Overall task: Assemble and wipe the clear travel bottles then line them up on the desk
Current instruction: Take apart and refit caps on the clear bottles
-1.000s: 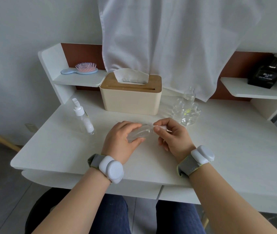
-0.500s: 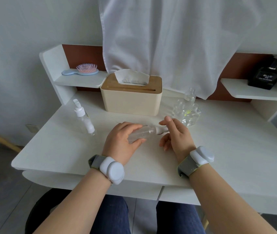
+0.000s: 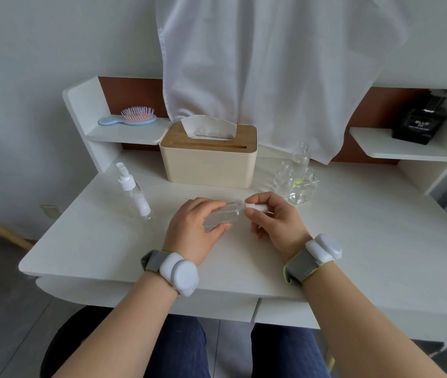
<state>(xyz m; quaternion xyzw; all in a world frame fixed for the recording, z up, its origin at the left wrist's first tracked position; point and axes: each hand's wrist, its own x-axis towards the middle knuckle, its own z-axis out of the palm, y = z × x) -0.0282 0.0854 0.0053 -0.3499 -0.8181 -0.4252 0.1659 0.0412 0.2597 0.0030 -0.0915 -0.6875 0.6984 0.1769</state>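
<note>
A clear travel bottle (image 3: 223, 217) lies sideways over the middle of the white desk (image 3: 366, 241). My left hand (image 3: 193, 233) grips its body. My right hand (image 3: 275, 222) pinches the white cap (image 3: 256, 207) at the bottle's neck. An assembled clear bottle with a white pump top (image 3: 132, 190) stands at the left of the desk. Several uncapped clear bottles (image 3: 297, 181) are bunched at the back right, beside the tissue box.
A cream tissue box with a wooden lid (image 3: 208, 154) stands at the back centre, under a hanging white cloth (image 3: 271, 64). A hairbrush (image 3: 132, 117) lies on the left shelf. A black perfume bottle (image 3: 421, 121) sits on the right shelf.
My right hand's fingers lifted off the cap half a second ago and now pinch it again. My left hand still grips the bottle in the same place.
</note>
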